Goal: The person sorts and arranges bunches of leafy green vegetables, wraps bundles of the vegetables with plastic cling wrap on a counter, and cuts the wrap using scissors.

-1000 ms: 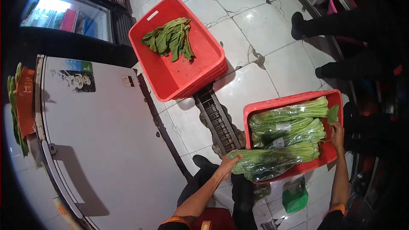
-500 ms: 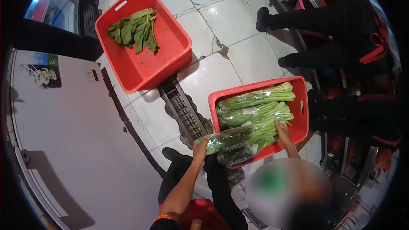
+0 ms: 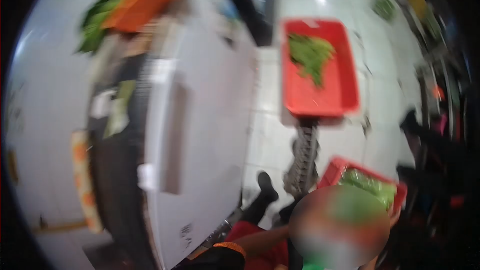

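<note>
The lower red crate sits by my legs, with bagged green vegetables in clear plastic inside it. My left forearm reaches toward this crate, but a round blurred patch covers the left hand. Part of my right hand shows at the crate's right side; its fingers are too hidden and smeared to read. Whether either hand holds a bag cannot be made out. Farther up the floor, another red crate contains a loose bunch of leafy greens.
A white chest-like appliance stands to my left. Beyond it, an orange container has greens beside it. A floor drain grate runs between the crates. Dark-clothed legs and shelving are at the right.
The view has swung left, so both crates appear farther right and the image is smeared. The bag that both hands held earlier is no longer clearly visible.
</note>
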### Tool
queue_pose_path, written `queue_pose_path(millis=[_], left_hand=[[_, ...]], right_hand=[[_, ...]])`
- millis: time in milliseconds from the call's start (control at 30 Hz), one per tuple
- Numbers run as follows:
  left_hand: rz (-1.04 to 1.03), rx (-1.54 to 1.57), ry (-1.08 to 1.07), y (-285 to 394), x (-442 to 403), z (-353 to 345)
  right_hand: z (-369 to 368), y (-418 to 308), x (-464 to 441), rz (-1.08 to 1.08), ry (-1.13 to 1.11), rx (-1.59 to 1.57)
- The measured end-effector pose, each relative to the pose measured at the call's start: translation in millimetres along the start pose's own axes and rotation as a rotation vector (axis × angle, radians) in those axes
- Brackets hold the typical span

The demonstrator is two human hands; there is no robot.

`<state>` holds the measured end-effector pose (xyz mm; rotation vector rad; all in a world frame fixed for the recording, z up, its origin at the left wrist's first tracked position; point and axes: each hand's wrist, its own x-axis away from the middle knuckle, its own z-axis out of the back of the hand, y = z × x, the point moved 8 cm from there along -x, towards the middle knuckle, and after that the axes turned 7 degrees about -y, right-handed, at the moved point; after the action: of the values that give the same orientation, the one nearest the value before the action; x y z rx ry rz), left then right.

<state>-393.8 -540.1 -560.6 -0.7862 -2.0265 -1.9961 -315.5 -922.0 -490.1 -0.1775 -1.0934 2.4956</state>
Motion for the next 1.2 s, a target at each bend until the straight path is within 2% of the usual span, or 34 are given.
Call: queue_pose_path(millis=[33, 67, 100, 133, 167, 200, 233, 300, 333, 367, 400, 433, 500, 533, 600, 667, 700, 800, 867, 900, 967, 1000, 1067, 1100, 1133, 1200], left_hand=[[-0.114, 0.04, -0.093, 42, 20, 5], [-0.3, 0.024, -0.219, 114, 51, 29], [-0.086, 0.028, -0.278, 157, 84, 58], [-0.019, 0.189, -0.308, 236, 127, 101], [-0.235, 0.088, -0.163, 258, 152, 133], [-0.193, 0.131, -0.068, 285, 187, 173], [-0.354, -0.006, 0.229, 325, 235, 225], [-0.391, -0.079, 0.685, 364, 339, 310], [-0.431, -0.092, 0.937, 365, 395, 343], [-0.386, -0.083, 1.201, 358, 451, 369], [-0.389, -0.124, 1.545, 345, 510, 387], [-0.413, 0.08, 1.795, 305, 561, 399], [-0.055, -0.035, 2.375, 246, 660, 402], [0.191, -0.047, 2.626, 218, 699, 394], [0.423, 0.163, 2.692, 158, 749, 400], [0.306, 0.207, 2.686, 126, 782, 418], [0.21, 0.229, 2.631, 124, 788, 430], [-0.112, 0.318, 2.591, 123, 801, 453], [0.019, 0.41, 2.675, 125, 805, 454], [0.06, 0.4, 2.607, 126, 810, 458], [0.087, 0.395, 2.558, 104, 827, 464], [0.09, 0.393, 2.5, 93, 833, 466], [0.011, 0.121, 2.427, 115, 841, 475], [-0.088, 0.401, 2.519, 76, 857, 461], [0.014, 0.392, 2.591, 114, 860, 451], [0.08, 0.36, 2.52, 142, 865, 449]], right_hand=[[-17, -44, 9, 0.038, 0.04, 0.065], [-39, -93, 14, 0.057, -0.095, 0.165], [-69, -143, 23, 0.192, -0.134, 0.205], [-94, -216, 46, 0.181, -0.231, 0.026], [-119, -290, 68, 0.153, -0.323, -0.153], [-137, -366, 96, 0.356, -0.345, -0.186], [-150, -456, 132, 0.485, -0.402, -0.191], [-177, -602, 203, 0.741, -0.604, -0.367], [-193, -658, 237, 0.811, -0.695, -0.418], [-210, -707, 273, 0.906, -0.794, -0.483], [-211, -766, 314, 1.106, -0.85, -0.482], [-227, -804, 351, 1.17, -0.974, -0.523], [-253, -867, 417, 1.282, -1.165, -0.569], [-280, -885, 445, 1.241, -1.33, -0.607], [-327, -924, 493, 1.332, -1.432, -0.595], [-383, -953, 521, 1.277, -1.551, -0.622], [-395, -970, 530, 1.437, -1.529, -0.484], [-428, -993, 556, 1.562, -1.558, -0.375], [-447, -997, 580, 1.634, -1.608, -0.43], [-456, -1002, 591, 1.626, -1.637, -0.431], [-489, -987, 628, 1.299, -2.142, -0.11], [-494, -988, 636, 1.304, -2.171, -0.106], [-510, -993, 655, 1.256, -2.196, -0.071], [-497, -997, 658, 1.155, -2.238, -0.042], [-480, -1005, 652, 1.061, -2.265, -0.015], [-473, -1011, 649, 0.996, -2.279, -0.088]])
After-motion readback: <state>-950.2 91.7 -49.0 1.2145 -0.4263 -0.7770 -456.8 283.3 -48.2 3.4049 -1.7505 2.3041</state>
